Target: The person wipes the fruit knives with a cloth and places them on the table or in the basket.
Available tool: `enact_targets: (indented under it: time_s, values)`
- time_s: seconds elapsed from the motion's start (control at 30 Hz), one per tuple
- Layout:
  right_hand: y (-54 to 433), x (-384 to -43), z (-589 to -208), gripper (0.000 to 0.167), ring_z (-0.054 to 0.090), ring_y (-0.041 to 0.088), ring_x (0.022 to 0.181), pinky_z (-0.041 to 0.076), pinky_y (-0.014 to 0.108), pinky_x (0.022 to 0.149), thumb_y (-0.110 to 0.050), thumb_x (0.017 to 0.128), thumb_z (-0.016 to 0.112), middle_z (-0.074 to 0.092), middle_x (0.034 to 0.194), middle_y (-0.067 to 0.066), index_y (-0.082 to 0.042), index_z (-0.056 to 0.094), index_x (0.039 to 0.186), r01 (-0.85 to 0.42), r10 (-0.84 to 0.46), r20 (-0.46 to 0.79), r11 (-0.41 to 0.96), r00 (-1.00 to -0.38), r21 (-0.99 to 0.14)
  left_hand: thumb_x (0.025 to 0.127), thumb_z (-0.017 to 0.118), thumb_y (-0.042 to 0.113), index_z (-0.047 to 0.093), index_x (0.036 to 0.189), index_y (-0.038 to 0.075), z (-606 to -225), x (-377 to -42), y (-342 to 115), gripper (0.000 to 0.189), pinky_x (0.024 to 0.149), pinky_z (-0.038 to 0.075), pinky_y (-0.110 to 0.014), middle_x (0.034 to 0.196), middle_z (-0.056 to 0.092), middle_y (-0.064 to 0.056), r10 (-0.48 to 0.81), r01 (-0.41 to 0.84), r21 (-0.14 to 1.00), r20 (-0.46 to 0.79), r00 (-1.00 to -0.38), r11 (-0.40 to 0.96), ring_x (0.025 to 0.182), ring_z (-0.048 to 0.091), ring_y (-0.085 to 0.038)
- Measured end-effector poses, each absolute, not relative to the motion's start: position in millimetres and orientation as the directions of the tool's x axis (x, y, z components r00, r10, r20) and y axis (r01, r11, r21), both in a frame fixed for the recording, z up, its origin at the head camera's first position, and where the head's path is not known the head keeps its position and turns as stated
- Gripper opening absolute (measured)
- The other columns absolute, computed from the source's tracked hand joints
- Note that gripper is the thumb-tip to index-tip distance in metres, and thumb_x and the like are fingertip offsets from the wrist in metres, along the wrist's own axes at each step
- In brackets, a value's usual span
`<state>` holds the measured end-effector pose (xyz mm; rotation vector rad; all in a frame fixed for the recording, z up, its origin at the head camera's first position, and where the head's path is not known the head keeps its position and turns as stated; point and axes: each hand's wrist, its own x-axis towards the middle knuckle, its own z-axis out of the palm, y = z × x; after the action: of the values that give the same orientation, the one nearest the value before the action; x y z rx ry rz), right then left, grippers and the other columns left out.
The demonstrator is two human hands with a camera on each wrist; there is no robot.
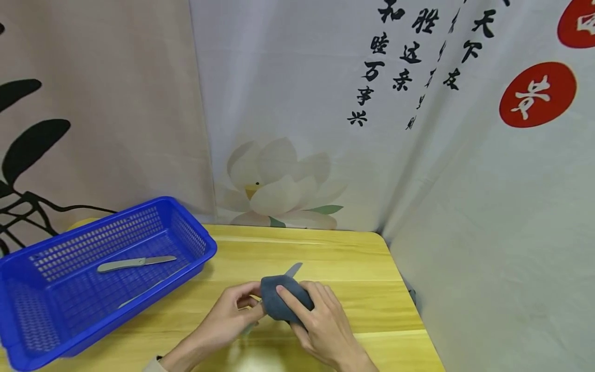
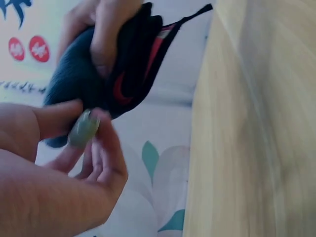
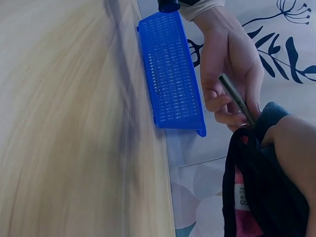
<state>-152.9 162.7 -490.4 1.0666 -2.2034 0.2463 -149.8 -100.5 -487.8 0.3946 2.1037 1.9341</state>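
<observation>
Over the table, my left hand pinches the grey-green handle of a small knife between thumb and fingers. In my right hand is a folded blue-grey cloth, which wraps the knife's blade. The blade tip sticks out beyond the cloth's far side; the middle of the blade is hidden inside the folds. From the right wrist, the handle shows slanting out of the cloth towards the left palm. Black edging and a red patch with a white label show on the cloth.
A blue plastic basket stands at the left of the wooden table. Inside it lies another knife with a pale handle. Printed curtains hang behind the table and along its right side.
</observation>
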Motion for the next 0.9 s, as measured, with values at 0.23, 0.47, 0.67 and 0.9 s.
enact_targets:
  time_s: [0.23, 0.47, 0.67, 0.9]
  values:
    - [164.6, -154.1, -485.1, 0.076, 0.065, 0.021, 0.101, 0.058, 0.037, 0.088, -0.026, 0.091, 0.081, 0.071, 0.124, 0.01, -0.027, 0.06, 0.165, -0.746, -0.624, 0.648, 0.654, -0.438, 0.126, 0.109, 0.076, 0.018, 0.065, 0.155, -0.001, -487.3, -141.9, -111.8, 0.051, 0.084, 0.064, -0.029, 0.142, 0.07, -0.02, 0.422, -0.021, 1.0, -0.027, -0.906, 0.02, 0.105, 0.077, -0.018]
    - [170.6, -161.9, -480.0, 0.073, 0.063, 0.022, 0.095, 0.052, 0.036, 0.079, -0.025, 0.091, 0.081, 0.071, 0.121, 0.012, -0.027, 0.063, 0.163, -0.719, -0.59, 0.674, 0.684, -0.444, 0.125, 0.106, 0.078, 0.01, 0.062, 0.154, -0.008, -488.7, -134.6, -112.3, 0.054, 0.077, 0.064, -0.027, 0.134, 0.071, -0.025, 0.385, -0.002, 1.0, -0.012, -0.923, 0.026, 0.097, 0.077, -0.014]
    - [177.7, -171.1, -478.4, 0.075, 0.064, 0.024, 0.096, 0.054, 0.039, 0.081, -0.022, 0.088, 0.084, 0.071, 0.119, 0.013, -0.027, 0.065, 0.16, -0.694, -0.559, 0.69, 0.711, -0.46, 0.113, 0.105, 0.079, 0.009, 0.065, 0.152, -0.008, -487.6, -129.0, -113.3, 0.052, 0.076, 0.061, -0.026, 0.124, 0.073, -0.02, 0.361, 0.003, 0.999, -0.013, -0.933, 0.044, 0.095, 0.076, -0.013]
    - [193.7, -180.1, -477.6, 0.075, 0.067, 0.029, 0.101, 0.057, 0.045, 0.082, -0.019, 0.089, 0.085, 0.071, 0.12, 0.018, -0.027, 0.065, 0.16, -0.642, -0.501, 0.703, 0.762, -0.505, 0.082, 0.105, 0.081, 0.012, 0.067, 0.151, -0.003, -489.4, -124.7, -115.6, 0.051, 0.078, 0.062, -0.027, 0.127, 0.072, -0.018, 0.349, -0.021, 0.999, -0.038, -0.936, 0.05, 0.097, 0.076, -0.012]
